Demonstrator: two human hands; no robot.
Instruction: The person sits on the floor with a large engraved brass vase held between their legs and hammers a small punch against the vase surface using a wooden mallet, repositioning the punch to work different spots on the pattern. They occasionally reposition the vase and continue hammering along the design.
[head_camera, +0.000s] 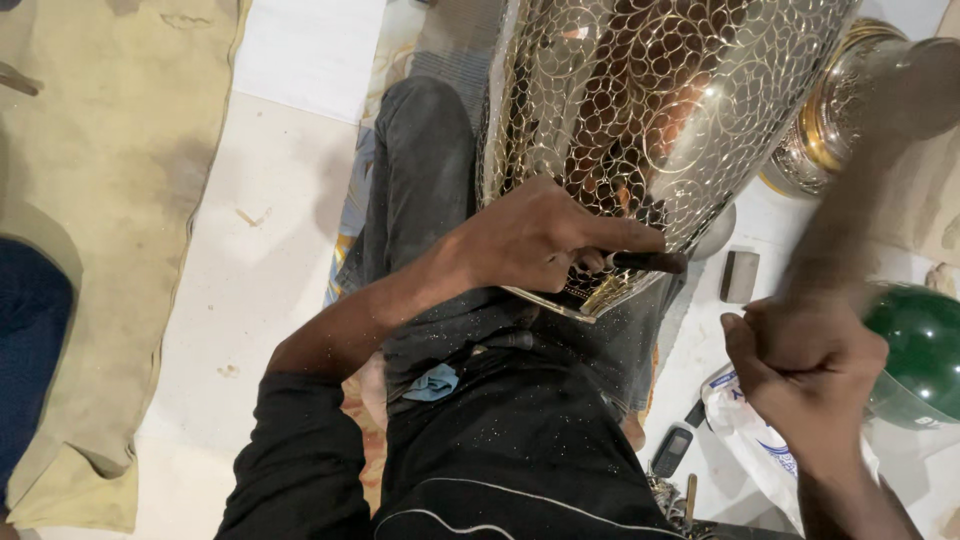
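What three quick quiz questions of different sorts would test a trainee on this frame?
1. True or false: the left hand holds a dark tool against the metal vessel.
2. Which is blurred? A) left hand B) right hand C) phone
3. What colour is the round thing beside the right hand?

Key: 1 true; 2 B; 3 green.

Engraved metal vessel (640, 110) cut by top edge — hammer (880, 170) motion-blurred (shape unclear).
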